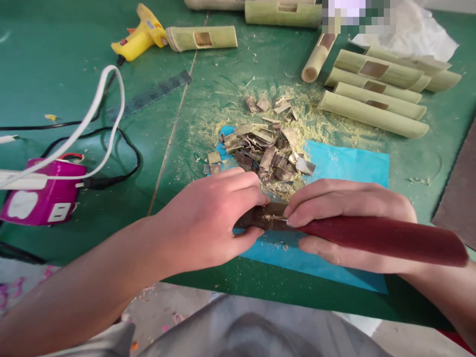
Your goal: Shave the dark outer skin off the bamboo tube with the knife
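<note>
My left hand [219,213] is closed round one end of a dark brown piece, possibly bamboo [273,210], with the thumb below and the fingers above. From the right, my right hand [345,218] grips a carving tool with a long dark red wooden handle [386,240]. A thin bit of metal shows at the tool's front, over the brown piece; the tip's shape is too small to tell. Both hands are above a blue sheet [349,161]. Just beyond them lies a heap of brown and grey chips [267,148] with pale shavings.
Cut bamboo tubes with square openings [375,111] lie at the right, others at the back [282,14]. A yellow glue gun [141,34] rests at upper left beside one tube. At left are a magenta power block [48,191], white and black cables, and a dark strip [152,94].
</note>
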Motion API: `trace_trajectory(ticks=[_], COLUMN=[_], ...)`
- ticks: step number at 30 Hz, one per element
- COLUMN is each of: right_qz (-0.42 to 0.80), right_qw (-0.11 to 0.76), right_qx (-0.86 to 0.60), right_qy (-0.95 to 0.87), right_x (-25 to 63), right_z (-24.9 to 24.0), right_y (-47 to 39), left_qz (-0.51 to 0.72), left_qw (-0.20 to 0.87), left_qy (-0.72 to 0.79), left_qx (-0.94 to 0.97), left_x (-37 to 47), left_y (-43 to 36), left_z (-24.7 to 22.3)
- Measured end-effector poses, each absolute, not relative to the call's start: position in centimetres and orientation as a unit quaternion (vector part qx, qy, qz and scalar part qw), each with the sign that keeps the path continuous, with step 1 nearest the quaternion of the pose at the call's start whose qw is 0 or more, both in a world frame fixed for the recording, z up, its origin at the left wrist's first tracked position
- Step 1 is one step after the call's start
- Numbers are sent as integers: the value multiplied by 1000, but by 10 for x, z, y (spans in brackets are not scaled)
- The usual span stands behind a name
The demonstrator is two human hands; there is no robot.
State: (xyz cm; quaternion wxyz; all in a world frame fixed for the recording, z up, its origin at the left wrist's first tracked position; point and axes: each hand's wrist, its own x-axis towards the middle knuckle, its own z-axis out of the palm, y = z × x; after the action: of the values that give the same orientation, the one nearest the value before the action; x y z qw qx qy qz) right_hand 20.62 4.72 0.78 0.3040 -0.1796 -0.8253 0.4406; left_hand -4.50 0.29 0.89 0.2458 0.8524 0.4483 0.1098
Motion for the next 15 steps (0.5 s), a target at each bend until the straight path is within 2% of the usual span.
trace_trajectory(ticks=[5,15], right_qz=[415,425], right_qw=[327,301], right_qx=[-203,-188], right_qy=[-824,-833], right_x=[204,208], right_z=[7,9], right_y=[44,47], left_qz=[106,91], left_qw=[241,250], left_qy=[451,455], left_qx=[853,850], left_x=[-45,-42], left_y=[2,4], left_z=[10,16])
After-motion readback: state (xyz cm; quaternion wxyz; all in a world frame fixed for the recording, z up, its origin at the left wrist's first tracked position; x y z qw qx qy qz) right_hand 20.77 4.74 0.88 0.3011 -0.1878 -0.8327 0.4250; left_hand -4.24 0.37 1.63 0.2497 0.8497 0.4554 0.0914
